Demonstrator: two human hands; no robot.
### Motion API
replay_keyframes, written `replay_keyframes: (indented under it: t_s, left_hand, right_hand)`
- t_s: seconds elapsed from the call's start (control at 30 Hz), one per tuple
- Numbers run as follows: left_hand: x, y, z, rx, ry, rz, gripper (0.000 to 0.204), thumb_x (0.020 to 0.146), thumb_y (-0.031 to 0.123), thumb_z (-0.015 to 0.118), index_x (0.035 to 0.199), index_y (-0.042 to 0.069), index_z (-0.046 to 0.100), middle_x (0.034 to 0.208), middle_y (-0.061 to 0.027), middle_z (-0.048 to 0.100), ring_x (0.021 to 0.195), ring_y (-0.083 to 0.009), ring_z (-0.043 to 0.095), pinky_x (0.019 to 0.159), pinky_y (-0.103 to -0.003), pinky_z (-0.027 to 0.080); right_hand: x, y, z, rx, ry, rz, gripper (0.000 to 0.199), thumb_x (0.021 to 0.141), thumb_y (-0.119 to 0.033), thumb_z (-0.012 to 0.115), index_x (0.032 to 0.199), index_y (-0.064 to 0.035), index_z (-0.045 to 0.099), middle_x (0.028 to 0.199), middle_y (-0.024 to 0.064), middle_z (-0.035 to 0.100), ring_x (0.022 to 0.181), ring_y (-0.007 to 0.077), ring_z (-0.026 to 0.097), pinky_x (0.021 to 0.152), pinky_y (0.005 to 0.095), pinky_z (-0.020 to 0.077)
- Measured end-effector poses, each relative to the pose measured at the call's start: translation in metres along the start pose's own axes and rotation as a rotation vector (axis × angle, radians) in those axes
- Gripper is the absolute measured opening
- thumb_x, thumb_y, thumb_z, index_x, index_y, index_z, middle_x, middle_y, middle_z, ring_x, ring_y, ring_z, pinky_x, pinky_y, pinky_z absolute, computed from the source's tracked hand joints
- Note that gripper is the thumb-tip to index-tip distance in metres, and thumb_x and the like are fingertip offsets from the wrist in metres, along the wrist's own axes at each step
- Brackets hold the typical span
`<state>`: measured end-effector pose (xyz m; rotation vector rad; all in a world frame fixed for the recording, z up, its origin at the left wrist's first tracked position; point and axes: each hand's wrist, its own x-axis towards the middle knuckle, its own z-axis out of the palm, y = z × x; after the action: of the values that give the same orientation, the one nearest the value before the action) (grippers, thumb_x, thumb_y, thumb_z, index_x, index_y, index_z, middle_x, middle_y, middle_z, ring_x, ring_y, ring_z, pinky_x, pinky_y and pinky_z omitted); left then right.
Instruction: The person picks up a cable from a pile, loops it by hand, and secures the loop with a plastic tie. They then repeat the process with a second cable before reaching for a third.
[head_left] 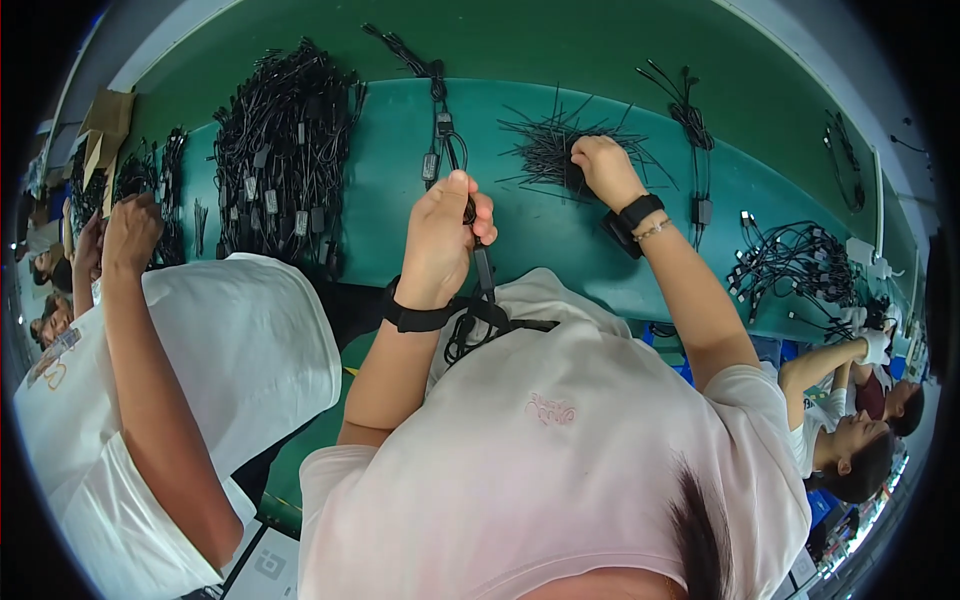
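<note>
My left hand (pixel 445 235) is closed around a black cable (pixel 484 268), raised in front of my chest. A dark in-line piece shows below the fist, and the cable's looped lower part hangs against my shirt. On the green table, my right hand (pixel 605 168) is at a loose pile of thin black ties (pixel 545 150). Its fingers are pinched together and point down into the pile; what is between them is hidden. Beyond my left fist lies another black cable with small labelled boxes (pixel 430 165).
A big heap of black cables (pixel 285 170) covers the table to the left, beside a co-worker's hand (pixel 133 230). One bundled cable (pixel 690 125) lies right of the ties. More cables with light connector ends (pixel 790 260) are piled at the right, near other people.
</note>
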<state>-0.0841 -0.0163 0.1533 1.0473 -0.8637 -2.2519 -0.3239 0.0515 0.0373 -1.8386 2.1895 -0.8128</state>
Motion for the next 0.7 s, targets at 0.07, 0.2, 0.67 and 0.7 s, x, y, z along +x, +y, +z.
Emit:
replay_keyframes:
  t_s: [0.07, 0.2, 0.67, 0.7]
  left_hand:
    - [0.002, 0.001, 0.001, -0.003, 0.003, 0.011, 0.022, 0.093, 0.024, 0.041, 0.083, 0.005, 0.045, 0.064, -0.0049, 0.049, 0.052, -0.0109, 0.041, 0.049, -0.026, 0.038]
    - [0.0, 0.004, -0.003, 0.021, 0.056, 0.026, 0.022, 0.093, 0.024, 0.041, 0.083, 0.005, 0.046, 0.065, -0.0052, 0.05, 0.052, -0.0112, 0.042, 0.05, -0.026, 0.039]
    - [0.024, 0.041, -0.01, -0.194, 0.021, -0.048, 0.022, 0.092, 0.024, 0.042, 0.086, 0.005, 0.05, 0.067, -0.0061, 0.05, 0.058, -0.0158, 0.048, 0.06, -0.028, 0.045]
    - [0.029, 0.052, -0.019, -0.438, -0.112, -0.122, 0.019, 0.092, 0.02, 0.042, 0.083, 0.005, 0.049, 0.066, -0.0053, 0.049, 0.058, -0.0157, 0.047, 0.059, -0.028, 0.044]
  right_hand:
    - [0.0, 0.006, 0.003, -0.011, 0.05, -0.016, 0.006, 0.074, -0.006, 0.059, 0.078, -0.0014, 0.059, 0.074, 0.0136, 0.059, 0.074, 0.0314, 0.055, 0.069, 0.0375, 0.0448]
    - [-0.005, 0.017, 0.0, -0.012, 0.123, -0.011, 0.01, 0.074, -0.008, 0.06, 0.082, -0.002, 0.062, 0.076, 0.0128, 0.06, 0.072, 0.0299, 0.057, 0.067, 0.0356, 0.0457]
    - [-0.012, 0.018, -0.008, 0.305, -0.046, 0.424, 0.012, 0.083, -0.014, 0.055, 0.084, -0.0034, 0.059, 0.069, 0.0054, 0.062, 0.064, 0.0152, 0.06, 0.059, 0.0285, 0.0465]
    - [-0.015, 0.015, -0.01, 0.314, -0.057, 0.436, 0.012, 0.083, -0.014, 0.055, 0.084, -0.0034, 0.059, 0.069, 0.0054, 0.062, 0.064, 0.0152, 0.06, 0.059, 0.0285, 0.0465]
